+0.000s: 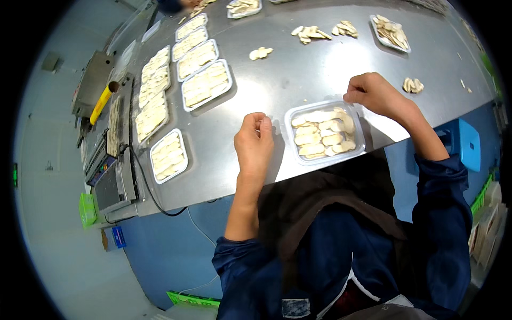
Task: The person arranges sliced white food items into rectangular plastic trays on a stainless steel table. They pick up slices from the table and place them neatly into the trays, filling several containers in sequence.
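Observation:
A clear plastic tray [289, 138] with pale sliced pieces, seemingly mushroom, laid in rows is at the steel table's near edge. Left of it, apart from the tray, my left hand [253, 138] is held with fingers curled; whether something small is between them I cannot tell. My right hand [370, 94] is at the tray's far right corner, thumb and fingertips bent together; whether they pinch the rim is unclear. Small piles of slices lie beyond, one near my right hand [413, 85], others farther back [310, 34] [345, 29].
Filled trays stand in columns at the left [206, 86], one nearer the edge [169, 156]. Another heaped tray [390, 33] is at the back right. A weighing or wrapping machine [110, 188] with a black cable [146, 186] stands left. Part of another person [171, 6] shows at the far edge.

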### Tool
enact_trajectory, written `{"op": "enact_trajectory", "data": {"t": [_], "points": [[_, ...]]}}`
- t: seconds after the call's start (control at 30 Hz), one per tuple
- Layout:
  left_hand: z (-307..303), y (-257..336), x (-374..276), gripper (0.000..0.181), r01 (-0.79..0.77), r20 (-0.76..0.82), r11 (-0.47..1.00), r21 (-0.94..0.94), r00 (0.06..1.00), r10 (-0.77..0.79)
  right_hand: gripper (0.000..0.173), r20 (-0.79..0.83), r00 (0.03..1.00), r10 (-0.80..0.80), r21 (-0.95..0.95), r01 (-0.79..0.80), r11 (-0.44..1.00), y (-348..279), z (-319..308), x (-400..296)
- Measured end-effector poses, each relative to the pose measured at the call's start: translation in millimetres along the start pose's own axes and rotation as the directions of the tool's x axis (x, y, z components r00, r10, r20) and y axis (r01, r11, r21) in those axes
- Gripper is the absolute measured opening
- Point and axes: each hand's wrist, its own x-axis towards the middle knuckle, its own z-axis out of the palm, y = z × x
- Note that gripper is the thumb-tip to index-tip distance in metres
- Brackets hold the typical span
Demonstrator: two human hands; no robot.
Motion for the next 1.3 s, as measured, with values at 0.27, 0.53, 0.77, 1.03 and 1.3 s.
{"op": "enact_trajectory", "data": {"t": [0.27,0.53,0.77,1.03,1.3], "points": [[4.1,-19.4,1.6,0.014,-0.099,-0.150,0.995,0.020,0.983,0.101,0.024,-0.212,0.906,-0.367,-0.209,0.325,0.922,-35.9,49.3,140.7],[-0.2,-24.0,7.1,0.009,-0.157,-0.195,0.963,0.217,0.960,0.201,0.025,-0.051,0.932,-0.358,-0.416,0.306,0.856,-41.0,75.2,217.3],[-3.1,-29.9,5.2,0.010,-0.146,-0.219,0.955,0.259,0.954,0.205,0.016,-0.221,0.940,-0.258,-0.146,0.230,0.962,-34.9,42.5,175.5],[5.0,-5.6,-12.3,0.038,-0.087,-0.042,0.995,-0.051,0.996,0.085,0.019,-0.337,0.937,-0.091,0.013,0.102,0.995,11.7,19.0,106.8],[23.5,6.7,-22.6,0.044,-0.206,0.078,0.977,0.054,0.976,0.202,0.005,0.116,0.983,0.141,0.730,-0.181,0.659,-15.5,12.0,28.8]]}}
